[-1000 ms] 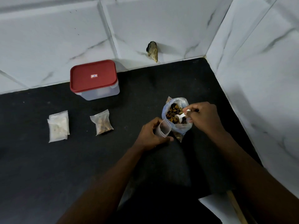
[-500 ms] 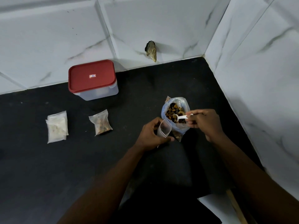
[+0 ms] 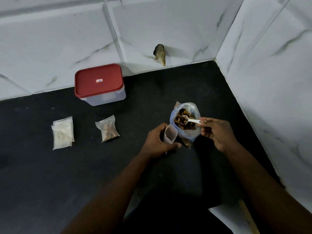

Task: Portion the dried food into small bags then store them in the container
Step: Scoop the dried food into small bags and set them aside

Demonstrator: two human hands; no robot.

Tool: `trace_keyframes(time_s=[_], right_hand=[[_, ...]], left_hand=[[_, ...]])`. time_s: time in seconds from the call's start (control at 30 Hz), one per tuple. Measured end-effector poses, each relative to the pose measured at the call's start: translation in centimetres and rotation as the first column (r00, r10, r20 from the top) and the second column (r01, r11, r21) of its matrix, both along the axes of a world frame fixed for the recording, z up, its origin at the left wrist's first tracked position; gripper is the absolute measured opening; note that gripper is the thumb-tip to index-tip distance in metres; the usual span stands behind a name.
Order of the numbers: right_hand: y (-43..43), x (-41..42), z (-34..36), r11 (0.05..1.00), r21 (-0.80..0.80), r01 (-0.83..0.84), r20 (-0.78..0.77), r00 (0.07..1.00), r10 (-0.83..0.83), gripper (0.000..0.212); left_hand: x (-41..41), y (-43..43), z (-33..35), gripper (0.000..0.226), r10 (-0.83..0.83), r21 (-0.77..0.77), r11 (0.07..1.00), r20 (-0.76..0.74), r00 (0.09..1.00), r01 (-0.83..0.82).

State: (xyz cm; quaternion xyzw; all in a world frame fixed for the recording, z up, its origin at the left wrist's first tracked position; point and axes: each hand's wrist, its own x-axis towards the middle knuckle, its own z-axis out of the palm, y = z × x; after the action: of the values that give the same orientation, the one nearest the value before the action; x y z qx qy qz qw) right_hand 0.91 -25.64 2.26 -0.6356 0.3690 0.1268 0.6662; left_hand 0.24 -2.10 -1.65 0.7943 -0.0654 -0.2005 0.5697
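An open plastic bag of brown dried food [image 3: 189, 130] stands on the black counter [image 3: 50, 174]. My right hand [image 3: 216, 132] pinches the handle of a small white scoop [image 3: 187, 120], whose bowl holds some food above the bag's mouth. Just left of the big bag, my left hand [image 3: 157, 141] grips a small clear bag [image 3: 169, 135] with its mouth held open. A filled small bag of brown food [image 3: 108, 129] lies further left. A container with a red lid [image 3: 99, 83], closed, stands at the back wall.
A flat pack of whitish bags [image 3: 62, 132] lies at the left. A dark stub [image 3: 160, 54] sticks out of the tiled back wall. A tiled side wall bounds the counter on the right. The counter's front edge shows at the lower right.
My right hand has pulled back to the right and lifted the scoop out of the food, now loaded and level over the bag. My left hand holds the small bag in place.
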Motion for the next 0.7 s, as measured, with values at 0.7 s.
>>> trace_keyframes(time_s=[0.7], right_hand=[[1.7, -1.6, 4.2, 0.959, 0.092, -0.266, 0.271, 0.934, 0.233, 0.021]], left_hand=[[1.1, -0.3, 0.7, 0.049, 0.115, -0.037, 0.993, 0.100, 0.988, -0.112]])
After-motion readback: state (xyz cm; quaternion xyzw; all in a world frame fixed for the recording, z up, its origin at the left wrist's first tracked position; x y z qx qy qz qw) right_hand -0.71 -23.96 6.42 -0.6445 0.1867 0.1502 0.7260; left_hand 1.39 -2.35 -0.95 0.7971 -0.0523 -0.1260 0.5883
